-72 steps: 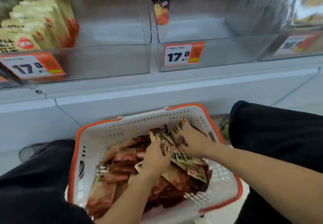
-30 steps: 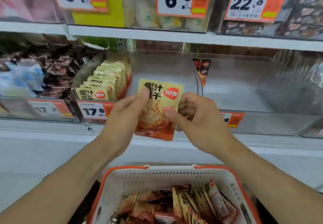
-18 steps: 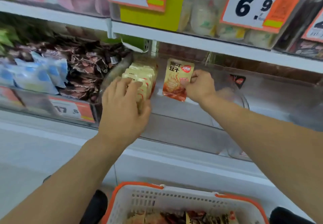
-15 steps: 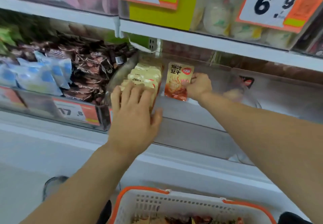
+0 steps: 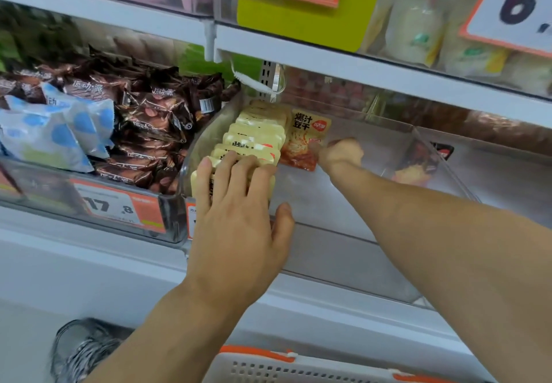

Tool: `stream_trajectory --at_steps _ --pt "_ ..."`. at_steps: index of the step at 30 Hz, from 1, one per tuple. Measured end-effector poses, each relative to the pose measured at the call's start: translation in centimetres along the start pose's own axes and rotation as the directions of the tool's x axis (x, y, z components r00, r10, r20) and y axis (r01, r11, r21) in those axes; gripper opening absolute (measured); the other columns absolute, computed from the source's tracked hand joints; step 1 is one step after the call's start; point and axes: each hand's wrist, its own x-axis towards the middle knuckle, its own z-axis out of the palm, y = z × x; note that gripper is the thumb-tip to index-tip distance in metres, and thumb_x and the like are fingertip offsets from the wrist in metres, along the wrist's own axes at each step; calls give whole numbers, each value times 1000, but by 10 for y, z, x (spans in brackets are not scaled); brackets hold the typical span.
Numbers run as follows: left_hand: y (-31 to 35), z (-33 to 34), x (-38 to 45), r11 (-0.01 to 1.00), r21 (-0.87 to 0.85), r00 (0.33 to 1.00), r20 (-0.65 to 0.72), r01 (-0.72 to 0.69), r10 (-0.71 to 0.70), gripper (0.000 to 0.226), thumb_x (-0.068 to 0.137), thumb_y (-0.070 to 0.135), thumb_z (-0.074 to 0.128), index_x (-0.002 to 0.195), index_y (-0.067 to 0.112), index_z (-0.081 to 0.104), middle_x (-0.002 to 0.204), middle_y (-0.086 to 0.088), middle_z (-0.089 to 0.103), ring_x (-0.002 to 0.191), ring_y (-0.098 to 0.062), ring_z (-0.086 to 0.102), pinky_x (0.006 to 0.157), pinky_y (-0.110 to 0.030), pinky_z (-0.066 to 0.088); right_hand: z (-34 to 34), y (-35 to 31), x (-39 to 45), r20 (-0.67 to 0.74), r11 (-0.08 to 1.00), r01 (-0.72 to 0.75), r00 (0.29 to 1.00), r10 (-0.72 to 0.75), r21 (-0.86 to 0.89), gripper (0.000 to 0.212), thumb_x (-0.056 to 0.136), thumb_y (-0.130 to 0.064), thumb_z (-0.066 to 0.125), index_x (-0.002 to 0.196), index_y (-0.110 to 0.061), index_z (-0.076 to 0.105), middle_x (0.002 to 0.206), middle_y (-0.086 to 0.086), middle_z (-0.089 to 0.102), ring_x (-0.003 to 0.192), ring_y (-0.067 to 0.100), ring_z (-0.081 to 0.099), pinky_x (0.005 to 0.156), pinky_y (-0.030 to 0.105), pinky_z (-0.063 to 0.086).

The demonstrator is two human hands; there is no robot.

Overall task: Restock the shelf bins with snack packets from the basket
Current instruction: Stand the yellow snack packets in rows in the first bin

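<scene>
A clear plastic shelf bin [image 5: 322,203] holds a row of yellow snack packets [image 5: 254,137] standing along its left side. My left hand [image 5: 239,212] lies with straight fingers on the front packets of that row, thumb on the bin's front edge. My right hand [image 5: 340,152] reaches deep into the bin and pinches one yellow-and-red packet [image 5: 304,140], held upright just right of the row's back end. Only the white basket's orange-trimmed rim [image 5: 298,364] shows at the bottom edge.
The bin to the left [image 5: 89,203] is heaped with brown [image 5: 155,114] and blue-white packets [image 5: 44,132], with a 17.8 price tag [image 5: 116,208]. To the right stands a clear bin [image 5: 478,173] with a dark packet [image 5: 418,161]. An upper shelf [image 5: 358,63] overhangs close above.
Both hands lifted a packet from the basket to the shelf. My left hand went to the packet row; my right hand carried the packet into the bin behind the row.
</scene>
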Motion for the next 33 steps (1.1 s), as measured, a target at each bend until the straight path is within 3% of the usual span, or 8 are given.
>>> stream_trajectory --at_steps 12,15,18,22,25,28,31,33 --pt "1 8 2 999 -36 998 -62 5 -8 39 82 28 54 118 12 60 126 -5 57 133 -31 43 122 -52 13 -11 2 -1 1 998 -13 1000 13 64 37 85 -48 74 96 -12 71 110 7 71 107 27 65 81 26 46" --pt "-2 6 0 999 -37 998 -64 -18 16 39 84 32 51 118 14 60 127 -4 57 133 -30 43 122 -51 13 -30 -6 -10 51 998 55 997 -55 7 39 87 -49 71 103 -14 71 114 6 70 109 26 64 78 23 41" --pt "-8 7 -1 995 -89 997 -73 -34 28 42 86 36 48 120 15 61 131 -5 55 137 -30 38 123 -48 11 -53 -7 -31 136 987 148 978 -155 65 17 85 -25 75 91 -17 62 103 4 66 94 22 63 74 24 45" --pt "0 -3 -6 979 -195 977 -211 -62 20 37 80 20 58 115 10 64 135 -10 54 139 -33 37 117 -48 25 -105 0 -99 314 907 345 856 -410 241 21 80 -2 71 84 -19 60 76 -5 63 63 4 55 69 20 50" --pt "21 -7 -18 965 -231 942 -332 -123 41 19 75 7 59 93 6 66 112 -10 59 111 -32 50 99 -36 37 -150 28 -170 410 836 509 731 -546 205 21 79 -5 78 84 -20 64 85 -6 67 72 -2 60 69 7 44" --pt "52 14 -52 925 -370 978 -206 -88 10 14 79 11 49 83 7 62 96 -5 55 93 -25 50 83 -34 40 -181 72 -219 452 754 652 650 -612 83 20 79 -15 78 87 -26 64 108 -16 63 112 -1 54 93 1 30" --pt "78 52 -109 893 -450 997 79 33 3 20 80 19 44 86 11 62 95 0 53 91 -20 51 79 -33 42 -188 133 -240 421 763 642 673 -608 75 16 80 -12 73 88 -22 63 95 -8 64 99 6 56 89 13 39" --pt "89 76 -150 903 -413 944 328 115 30 21 80 20 47 92 13 63 98 -1 55 93 -22 54 80 -33 43 -184 176 -252 506 841 540 717 -480 33 18 80 -11 71 90 -23 63 89 -13 61 85 4 58 79 19 46"
